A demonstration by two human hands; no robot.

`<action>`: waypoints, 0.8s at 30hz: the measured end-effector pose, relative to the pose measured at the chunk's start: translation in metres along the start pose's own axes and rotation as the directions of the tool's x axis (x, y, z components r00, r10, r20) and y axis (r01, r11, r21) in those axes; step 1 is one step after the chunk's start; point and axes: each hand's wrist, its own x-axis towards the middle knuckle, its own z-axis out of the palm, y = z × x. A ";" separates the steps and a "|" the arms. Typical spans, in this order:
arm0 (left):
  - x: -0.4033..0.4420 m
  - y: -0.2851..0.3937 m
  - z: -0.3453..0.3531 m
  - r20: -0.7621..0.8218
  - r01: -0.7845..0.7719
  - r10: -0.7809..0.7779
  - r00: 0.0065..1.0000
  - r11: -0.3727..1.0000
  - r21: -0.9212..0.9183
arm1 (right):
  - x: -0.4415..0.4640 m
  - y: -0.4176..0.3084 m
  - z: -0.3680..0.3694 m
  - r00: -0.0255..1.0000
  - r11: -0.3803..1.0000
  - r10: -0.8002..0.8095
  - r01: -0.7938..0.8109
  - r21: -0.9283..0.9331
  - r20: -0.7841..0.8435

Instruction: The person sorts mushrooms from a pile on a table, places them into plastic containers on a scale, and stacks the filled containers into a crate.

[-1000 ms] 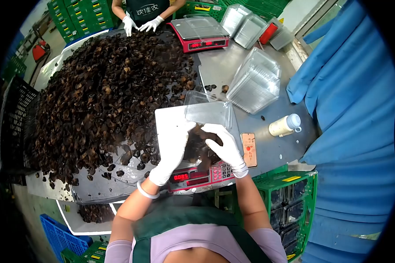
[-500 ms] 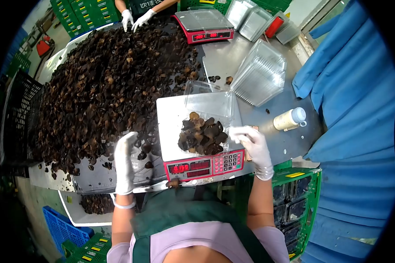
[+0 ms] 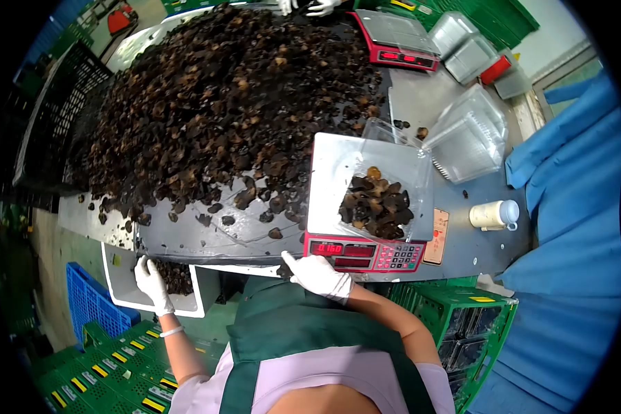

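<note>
My gloved left hand (image 3: 153, 284) is over the white bin (image 3: 123, 298) below the table's front edge; its fingers are slightly apart, and I make out nothing held in them. Beside the scale's front edge, my gloved right hand (image 3: 319, 277) is closed at a dark piece of wood ear mushroom (image 3: 283, 271), partly hidden by the fingers. A red and silver scale (image 3: 328, 207) carries a clear plastic box (image 3: 421, 200) with a heap of wood ear mushrooms (image 3: 376, 207) in it. The box's lid stands raised at the back.
A large pile of wood ear mushrooms (image 3: 221, 110) covers the table (image 3: 186, 234). Stacked clear boxes (image 3: 469, 138), a bottle (image 3: 490, 216) and a phone-like slab (image 3: 436, 238) are on the right. A second scale (image 3: 400, 38) and a co-worker's gloved hands (image 3: 317, 8) are at the back.
My left hand has moved from the table down-left to the bin. My right hand has left the box for the scale's front edge. The view has shifted, and the scale's reading has changed slightly.
</note>
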 end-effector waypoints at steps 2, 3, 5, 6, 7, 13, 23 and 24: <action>-0.006 0.037 -0.010 0.022 -0.142 0.146 0.989 0.982 -0.124 | 0.009 -0.003 0.012 0.998 0.998 0.048 -0.049 -0.026 -0.040; -0.012 0.061 -0.013 0.047 -0.177 0.192 0.980 0.960 -0.215 | 0.013 -0.001 0.019 0.999 0.999 0.034 -0.034 -0.033 -0.022; -0.034 0.122 -0.024 0.211 -0.184 0.249 0.945 0.940 -0.286 | 0.018 0.000 0.029 0.999 0.997 0.000 -0.004 -0.082 -0.048; -0.048 0.136 -0.021 0.366 -0.160 0.295 0.882 0.920 -0.357 | 0.019 -0.004 0.024 0.997 0.999 -0.018 0.016 -0.030 -0.079; -0.059 0.146 -0.015 0.505 -0.131 0.362 0.784 0.891 -0.436 | 0.025 -0.005 0.029 0.996 0.999 0.000 -0.003 -0.035 -0.085; -0.082 0.200 0.003 0.637 -0.106 0.676 0.371 0.712 -0.694 | 0.043 -0.003 0.048 0.934 0.986 -0.150 0.165 0.020 -0.324; -0.022 0.289 0.009 0.574 0.159 0.599 0.558 0.602 -0.783 | -0.086 0.041 -0.112 0.289 0.951 0.281 -0.212 0.225 -0.915; -0.021 0.308 0.006 0.533 0.097 0.647 0.544 0.583 -0.806 | -0.090 0.059 -0.108 0.346 0.909 0.355 -0.346 0.234 -0.869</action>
